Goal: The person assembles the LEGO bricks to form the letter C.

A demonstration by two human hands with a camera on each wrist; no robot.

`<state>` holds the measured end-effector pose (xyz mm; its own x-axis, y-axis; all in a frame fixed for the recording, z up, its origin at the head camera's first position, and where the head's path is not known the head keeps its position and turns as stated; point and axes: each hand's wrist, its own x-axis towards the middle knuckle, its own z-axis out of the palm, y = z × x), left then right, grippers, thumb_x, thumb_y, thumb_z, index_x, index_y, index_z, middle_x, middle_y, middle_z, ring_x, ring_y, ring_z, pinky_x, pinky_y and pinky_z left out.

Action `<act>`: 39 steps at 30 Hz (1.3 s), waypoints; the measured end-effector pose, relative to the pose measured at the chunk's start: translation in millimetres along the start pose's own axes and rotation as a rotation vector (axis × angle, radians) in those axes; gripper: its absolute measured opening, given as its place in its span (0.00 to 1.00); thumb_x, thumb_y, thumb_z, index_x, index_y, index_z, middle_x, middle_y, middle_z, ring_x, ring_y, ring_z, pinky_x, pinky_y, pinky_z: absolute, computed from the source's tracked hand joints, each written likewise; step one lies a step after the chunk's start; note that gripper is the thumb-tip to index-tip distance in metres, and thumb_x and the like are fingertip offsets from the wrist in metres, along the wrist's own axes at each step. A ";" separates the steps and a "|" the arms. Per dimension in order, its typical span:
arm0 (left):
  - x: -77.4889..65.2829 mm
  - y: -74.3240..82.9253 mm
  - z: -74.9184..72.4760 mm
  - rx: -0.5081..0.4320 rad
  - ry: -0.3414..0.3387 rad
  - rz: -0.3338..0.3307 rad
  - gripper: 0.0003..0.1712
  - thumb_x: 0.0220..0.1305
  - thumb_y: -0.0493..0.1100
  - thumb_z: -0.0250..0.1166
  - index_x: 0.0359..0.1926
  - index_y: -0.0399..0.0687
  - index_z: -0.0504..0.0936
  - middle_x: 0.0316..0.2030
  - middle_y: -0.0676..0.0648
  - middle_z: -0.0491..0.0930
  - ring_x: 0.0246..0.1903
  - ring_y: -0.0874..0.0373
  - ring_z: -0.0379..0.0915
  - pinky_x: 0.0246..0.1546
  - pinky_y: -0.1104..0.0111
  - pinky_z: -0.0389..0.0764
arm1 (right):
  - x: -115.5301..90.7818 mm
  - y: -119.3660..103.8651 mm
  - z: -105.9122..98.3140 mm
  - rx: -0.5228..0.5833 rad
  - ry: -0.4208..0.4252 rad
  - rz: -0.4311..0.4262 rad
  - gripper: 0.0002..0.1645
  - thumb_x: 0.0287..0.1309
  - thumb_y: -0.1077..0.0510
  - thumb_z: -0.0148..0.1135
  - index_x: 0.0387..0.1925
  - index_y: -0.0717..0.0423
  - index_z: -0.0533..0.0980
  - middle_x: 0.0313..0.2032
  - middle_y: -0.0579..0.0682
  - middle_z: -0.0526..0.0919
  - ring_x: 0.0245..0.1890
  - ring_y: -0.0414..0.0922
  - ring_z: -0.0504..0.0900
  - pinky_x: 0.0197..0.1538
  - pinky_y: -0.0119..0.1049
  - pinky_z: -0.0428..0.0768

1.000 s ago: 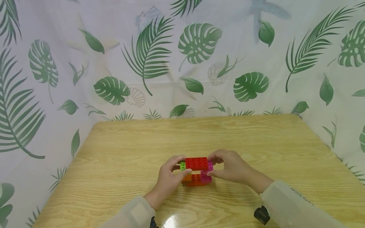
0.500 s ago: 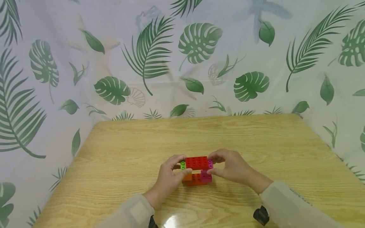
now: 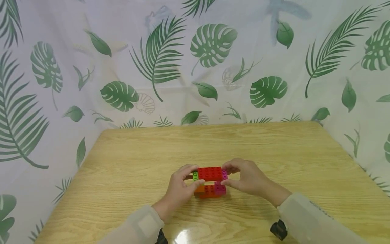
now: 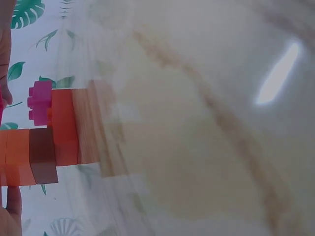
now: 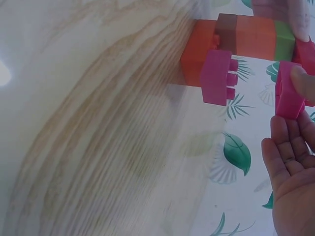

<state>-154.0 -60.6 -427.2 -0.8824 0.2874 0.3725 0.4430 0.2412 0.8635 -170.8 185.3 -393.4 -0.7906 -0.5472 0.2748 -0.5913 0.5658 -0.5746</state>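
Observation:
A toy brick structure stands on the table in the head view. Its orange-red bottom brick [image 3: 210, 195] carries a magenta brick [image 3: 220, 189] at the right end. At the left end, a brown brick [image 5: 227, 34], an orange brick [image 5: 255, 37] and a green brick [image 5: 284, 43] form a column. A red brick [image 3: 210, 174] lies across the top. My left hand [image 3: 179, 188] grips the column's upper part between thumb and fingers. With my right hand [image 3: 247, 178] I pinch the upper magenta brick [image 5: 288, 98] at the red brick's right end; a gap separates it from the lower magenta brick.
The wooden table [image 3: 137, 152] extends around the bricks on all sides. Behind and beside it hangs a leaf-patterned cloth [image 3: 173, 67]. Dark wrist devices sit under both sleeves, one [image 3: 279, 229] on the right.

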 end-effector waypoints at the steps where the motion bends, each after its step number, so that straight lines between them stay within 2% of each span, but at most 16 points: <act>1: 0.4 -0.4 -0.4 -0.005 -0.005 -0.008 0.20 0.57 0.40 0.70 0.51 0.42 0.80 0.48 0.50 0.78 0.49 0.54 0.73 0.50 0.53 0.76 | -0.2 0.4 0.3 0.003 0.000 0.001 0.24 0.47 0.52 0.75 0.43 0.60 0.78 0.40 0.48 0.82 0.38 0.44 0.81 0.44 0.41 0.81; 7: 1.7 -1.4 -2.1 -0.043 -0.024 -0.072 0.22 0.57 0.38 0.70 0.53 0.41 0.79 0.50 0.47 0.78 0.50 0.51 0.72 0.53 0.49 0.72 | -1.3 1.4 0.5 0.001 -0.003 0.014 0.24 0.47 0.52 0.75 0.43 0.60 0.78 0.39 0.47 0.82 0.38 0.43 0.81 0.45 0.40 0.81; 11: -0.2 -6.1 -3.7 -0.084 -0.029 -0.090 0.25 0.54 0.39 0.72 0.54 0.45 0.78 0.51 0.48 0.78 0.51 0.52 0.72 0.54 0.49 0.71 | -0.8 0.8 0.6 0.002 -0.005 0.015 0.23 0.47 0.53 0.75 0.43 0.60 0.78 0.40 0.47 0.82 0.38 0.43 0.81 0.45 0.39 0.81; 17: -3.5 -10.7 -13.1 -0.060 -0.098 -0.181 0.33 0.53 0.41 0.73 0.61 0.53 0.73 0.54 0.51 0.75 0.52 0.52 0.71 0.55 0.51 0.70 | -0.7 0.8 0.5 0.007 -0.007 0.018 0.23 0.47 0.52 0.75 0.43 0.59 0.78 0.40 0.47 0.82 0.38 0.43 0.81 0.45 0.39 0.81; 20: -4.6 -12.7 -17.5 -0.053 -0.136 -0.220 0.35 0.54 0.40 0.73 0.63 0.50 0.70 0.55 0.47 0.74 0.52 0.50 0.71 0.54 0.50 0.70 | -0.4 0.9 0.2 -0.001 -0.005 0.011 0.23 0.48 0.52 0.75 0.44 0.59 0.79 0.40 0.47 0.82 0.38 0.42 0.81 0.45 0.39 0.81; 24: -5.7 -13.2 -19.6 -0.091 -0.170 -0.261 0.34 0.54 0.36 0.72 0.61 0.44 0.70 0.54 0.41 0.75 0.52 0.45 0.72 0.53 0.49 0.72 | -0.2 1.1 0.0 -0.011 -0.005 0.004 0.23 0.48 0.52 0.75 0.44 0.58 0.79 0.40 0.46 0.82 0.38 0.41 0.80 0.44 0.37 0.81; 28: -6.7 -13.1 -19.2 -0.098 -0.185 -0.281 0.28 0.55 0.33 0.70 0.57 0.42 0.73 0.50 0.42 0.76 0.51 0.45 0.74 0.51 0.51 0.75 | -0.4 0.7 -0.6 -0.011 -0.010 0.010 0.23 0.48 0.51 0.74 0.44 0.58 0.79 0.40 0.46 0.82 0.38 0.42 0.81 0.44 0.37 0.81; 35: -7.0 -15.9 -19.0 -0.081 -0.208 -0.295 0.22 0.56 0.36 0.71 0.52 0.40 0.76 0.45 0.46 0.79 0.46 0.51 0.76 0.48 0.58 0.77 | 0.5 2.5 -3.3 0.039 -0.031 0.020 0.22 0.49 0.51 0.74 0.43 0.60 0.79 0.39 0.47 0.83 0.37 0.42 0.81 0.44 0.38 0.81; 39: -6.6 -17.2 -20.4 -0.103 -0.222 -0.324 0.23 0.57 0.38 0.70 0.53 0.36 0.76 0.43 0.45 0.80 0.43 0.52 0.77 0.45 0.64 0.79 | 1.6 7.0 -1.6 0.101 -0.031 0.073 0.22 0.52 0.51 0.72 0.43 0.61 0.79 0.38 0.48 0.83 0.35 0.41 0.81 0.42 0.37 0.82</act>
<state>-159.0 -85.6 -437.6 -0.9133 0.4073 0.0027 0.1195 0.2616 0.9578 -176.4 189.4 -395.7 -0.8249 -0.5262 0.2065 -0.5119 0.5405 -0.6677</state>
